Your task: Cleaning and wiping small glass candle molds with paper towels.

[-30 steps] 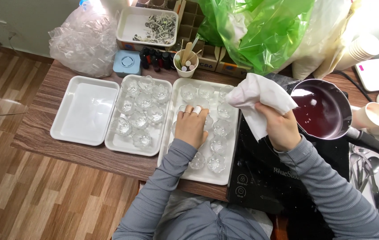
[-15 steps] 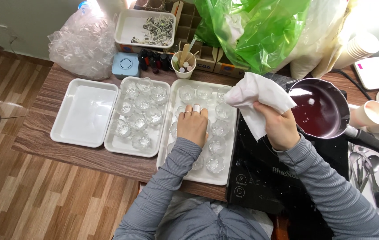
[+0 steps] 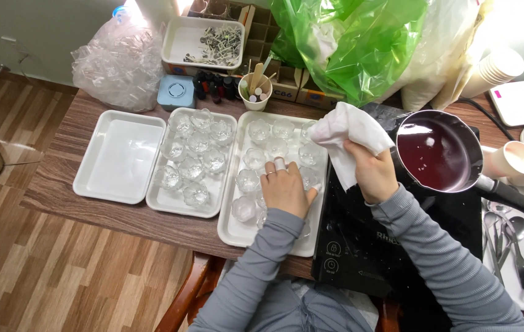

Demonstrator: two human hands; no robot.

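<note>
My left hand lies palm down over the right-hand white tray, fingers resting on several small clear glass cups; whether it grips one is hidden. My right hand clutches a crumpled white cloth held above the tray's right edge, beside a black induction hob. A dark saucepan of deep red liquid stands on the hob just right of that hand.
A middle tray holds more clear cups; an empty white tray lies left of it. Behind are a clear plastic bag, a blue tin, a cup of sticks, green bags. Paper cups and utensils sit right.
My left hand has shifted slightly toward me over the cups. The right hand still holds the cloth in about the same place.
</note>
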